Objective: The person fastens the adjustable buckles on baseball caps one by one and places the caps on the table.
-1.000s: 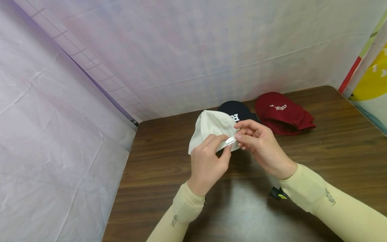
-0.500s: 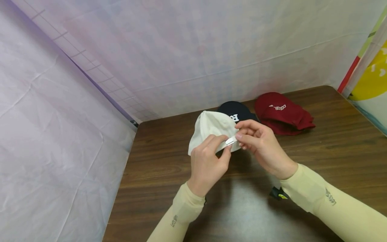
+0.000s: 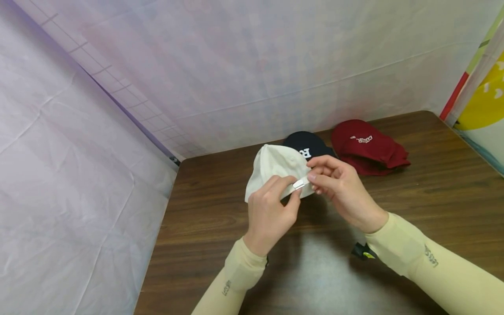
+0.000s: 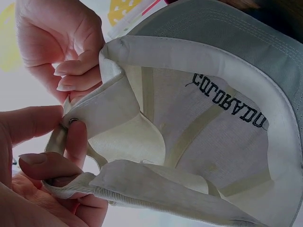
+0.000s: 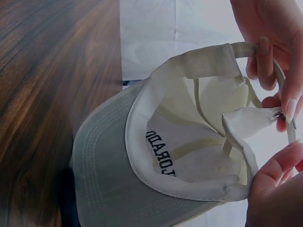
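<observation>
A white baseball cap is held above the table, its hollow inside and grey-green brim showing in the left wrist view. Dark COLORADO lettering reads reversed on its lining. My left hand pinches the cap's back strap beside a small metal buckle between thumb and fingers. Opposite it, my right hand pinches the cap's back band right beside the buckle. In the right wrist view the strap loops through my left fingers.
A navy cap with a white letter sits behind the white one. To its right lies a dark red cap. A small black item with a yellow mark shows near my right sleeve. White sheeting stands behind the wooden table.
Almost nothing differs. Both hands keep their hold at the buckle, and the caps stay where they were.
</observation>
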`<state>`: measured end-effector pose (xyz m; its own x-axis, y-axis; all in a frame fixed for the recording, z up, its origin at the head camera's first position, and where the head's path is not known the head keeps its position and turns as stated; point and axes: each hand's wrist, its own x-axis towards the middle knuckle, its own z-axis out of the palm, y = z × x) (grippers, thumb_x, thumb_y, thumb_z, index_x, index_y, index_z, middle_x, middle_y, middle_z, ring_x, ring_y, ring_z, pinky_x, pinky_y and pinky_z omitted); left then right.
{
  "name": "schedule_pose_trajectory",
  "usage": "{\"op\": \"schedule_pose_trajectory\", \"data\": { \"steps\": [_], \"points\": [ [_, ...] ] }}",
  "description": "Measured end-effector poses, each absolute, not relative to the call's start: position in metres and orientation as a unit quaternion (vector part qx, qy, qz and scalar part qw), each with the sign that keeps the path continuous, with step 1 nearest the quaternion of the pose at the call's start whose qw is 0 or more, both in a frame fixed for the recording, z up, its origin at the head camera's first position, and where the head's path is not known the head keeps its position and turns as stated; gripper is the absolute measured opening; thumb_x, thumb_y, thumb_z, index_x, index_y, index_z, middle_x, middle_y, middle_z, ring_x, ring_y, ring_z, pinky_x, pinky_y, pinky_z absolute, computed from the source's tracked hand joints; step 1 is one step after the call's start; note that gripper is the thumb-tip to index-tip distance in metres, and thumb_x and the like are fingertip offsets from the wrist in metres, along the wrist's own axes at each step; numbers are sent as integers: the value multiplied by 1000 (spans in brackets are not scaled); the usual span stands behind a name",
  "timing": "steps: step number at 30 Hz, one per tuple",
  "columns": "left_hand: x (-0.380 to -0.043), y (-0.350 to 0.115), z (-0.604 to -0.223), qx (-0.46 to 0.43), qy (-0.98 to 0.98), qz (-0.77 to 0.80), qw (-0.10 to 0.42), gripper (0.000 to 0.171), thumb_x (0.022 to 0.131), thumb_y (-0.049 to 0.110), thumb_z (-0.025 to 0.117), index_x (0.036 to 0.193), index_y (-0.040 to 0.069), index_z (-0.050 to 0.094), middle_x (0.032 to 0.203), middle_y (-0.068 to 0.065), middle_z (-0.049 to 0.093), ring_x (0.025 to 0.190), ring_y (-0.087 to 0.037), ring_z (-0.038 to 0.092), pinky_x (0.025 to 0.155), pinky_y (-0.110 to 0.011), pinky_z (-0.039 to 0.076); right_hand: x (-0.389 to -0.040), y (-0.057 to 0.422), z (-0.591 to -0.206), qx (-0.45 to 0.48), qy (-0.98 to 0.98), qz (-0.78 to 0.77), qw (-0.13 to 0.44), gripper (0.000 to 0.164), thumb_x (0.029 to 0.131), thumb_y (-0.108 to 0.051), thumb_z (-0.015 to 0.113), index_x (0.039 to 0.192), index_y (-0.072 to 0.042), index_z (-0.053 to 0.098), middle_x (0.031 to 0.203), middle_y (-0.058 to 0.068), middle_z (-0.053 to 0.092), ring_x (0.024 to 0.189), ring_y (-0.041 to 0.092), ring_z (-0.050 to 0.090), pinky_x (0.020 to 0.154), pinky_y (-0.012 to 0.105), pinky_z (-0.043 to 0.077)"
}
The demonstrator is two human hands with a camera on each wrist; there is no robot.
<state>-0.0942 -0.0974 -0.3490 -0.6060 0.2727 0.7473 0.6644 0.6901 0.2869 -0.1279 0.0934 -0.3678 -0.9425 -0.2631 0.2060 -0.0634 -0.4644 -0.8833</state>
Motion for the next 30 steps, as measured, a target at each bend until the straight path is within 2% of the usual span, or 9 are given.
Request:
{"op": "schedule_pose_trajectory", "data": {
  "steps": [30],
  "points": [
    [-94, -98, -349, -277, -851, -276, 350, 15, 85, 14, 75, 99, 12, 74, 81, 5, 64, 64, -6, 52, 52, -22, 38, -129, 100, -368, -149, 521, -839, 52, 36, 95, -1, 67, 125, 11, 51, 87, 7, 64, 69, 14, 57, 60, 21, 51]
  ]
}}
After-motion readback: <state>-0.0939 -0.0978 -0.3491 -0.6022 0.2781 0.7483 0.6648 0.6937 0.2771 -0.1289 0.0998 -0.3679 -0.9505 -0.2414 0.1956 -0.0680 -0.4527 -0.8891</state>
